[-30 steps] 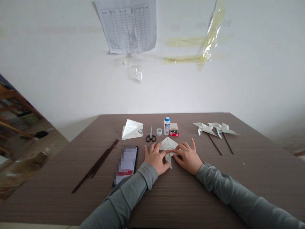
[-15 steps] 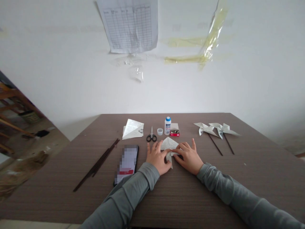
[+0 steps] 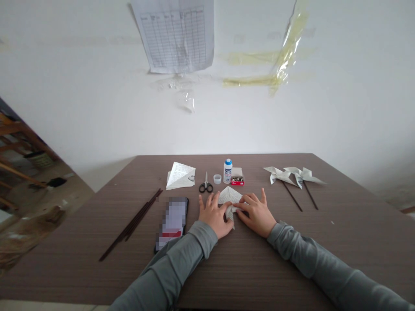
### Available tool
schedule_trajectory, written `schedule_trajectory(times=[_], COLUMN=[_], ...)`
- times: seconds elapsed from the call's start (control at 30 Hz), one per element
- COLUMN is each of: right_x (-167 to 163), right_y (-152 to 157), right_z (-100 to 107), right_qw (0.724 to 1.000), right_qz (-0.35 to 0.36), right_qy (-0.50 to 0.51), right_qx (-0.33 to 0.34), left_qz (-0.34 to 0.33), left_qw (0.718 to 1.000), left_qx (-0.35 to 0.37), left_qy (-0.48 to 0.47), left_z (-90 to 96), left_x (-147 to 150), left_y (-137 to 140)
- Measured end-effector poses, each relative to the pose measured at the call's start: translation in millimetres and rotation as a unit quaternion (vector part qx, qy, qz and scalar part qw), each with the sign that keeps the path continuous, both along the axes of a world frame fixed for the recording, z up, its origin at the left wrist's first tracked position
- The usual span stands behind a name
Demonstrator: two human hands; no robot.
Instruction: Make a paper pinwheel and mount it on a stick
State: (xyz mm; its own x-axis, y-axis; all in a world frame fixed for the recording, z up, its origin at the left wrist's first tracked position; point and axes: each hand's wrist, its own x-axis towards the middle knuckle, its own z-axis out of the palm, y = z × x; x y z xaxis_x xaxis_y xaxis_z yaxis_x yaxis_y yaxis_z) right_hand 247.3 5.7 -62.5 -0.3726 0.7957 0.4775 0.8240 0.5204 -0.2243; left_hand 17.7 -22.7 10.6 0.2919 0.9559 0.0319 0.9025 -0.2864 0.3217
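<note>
A partly folded sheet of printed paper (image 3: 228, 195) lies on the table between my two hands, its top part fanning out beyond my fingers. My left hand (image 3: 214, 214) grips its left side, thumb and index finger closed on the paper near the middle. From the other side, my right hand (image 3: 257, 213) pinches the paper at the centre, with the little finger raised. My fingertips cover part of the folds. Just beyond the paper stand a white bottle with a blue cap (image 3: 228, 171) and a small red box of metal pins (image 3: 237, 180).
Black-handled scissors (image 3: 205, 186), a small translucent cup (image 3: 217, 179) and folded printed sheets (image 3: 180, 176) lie at the back. A phone (image 3: 172, 224) and dark thin sticks (image 3: 131, 223) are to the left. Paper pinwheels on sticks (image 3: 304, 175) rest at the right. A wall (image 3: 207, 129) rises behind the table.
</note>
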Motion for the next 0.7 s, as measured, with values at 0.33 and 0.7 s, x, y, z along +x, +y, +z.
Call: schedule_trajectory(times=[0.33, 0.7], right_x=[1.7, 0.9], right_y=[1.9, 2.7], right_z=[-4.8, -9.9], right_qw=[0.999, 0.999], right_qz=[0.007, 0.008], right_qy=[-0.001, 0.008], right_qx=[0.040, 0.052], left_qz=[-0.005, -0.006], left_qw=[1.000, 1.000], left_qx=[0.005, -0.019], left_qy=[0.002, 0.022], left_z=[-1.0, 1.2], left_x=[-0.4, -2.7], left_y=[-1.0, 2.7])
